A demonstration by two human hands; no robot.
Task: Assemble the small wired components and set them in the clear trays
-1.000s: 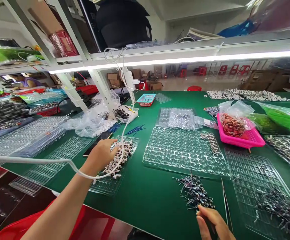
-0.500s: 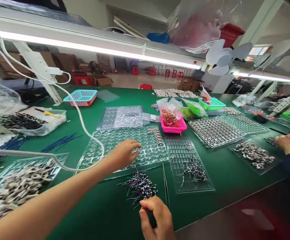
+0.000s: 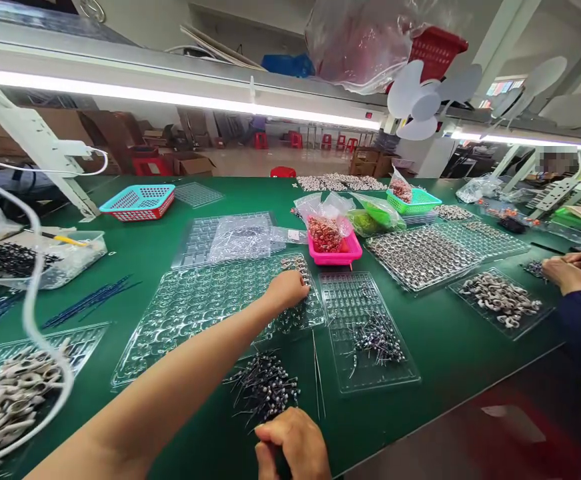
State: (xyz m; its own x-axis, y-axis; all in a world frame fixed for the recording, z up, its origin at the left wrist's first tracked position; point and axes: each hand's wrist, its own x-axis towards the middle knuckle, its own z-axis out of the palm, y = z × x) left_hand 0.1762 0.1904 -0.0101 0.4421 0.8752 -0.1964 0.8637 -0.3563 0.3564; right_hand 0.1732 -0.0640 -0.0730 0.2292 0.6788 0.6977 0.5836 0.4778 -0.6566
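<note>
My left hand reaches across the large clear plastic tray with rows of round pockets. Its fingers are closed and point down at the tray's right end, beside a few small beige ring-shaped parts; whatever they grip is hidden. Close to me, my right hand is curled, thumb and forefinger drawn together, at the near edge of a pile of small dark parts with thin wire leads. I cannot make out what is between those fingers. Metal tweezers lie just right of the pile.
A second clear tray holds more wire-leaded parts. A pink basket stands behind it. At left are a heap of beige parts, dark blue rods and a white cable. A co-worker's hands are at right.
My left hand has moved right and away from me to the tray's right end, its fingers closing. My right hand stays by the pile. The whole view has shifted slightly.
</note>
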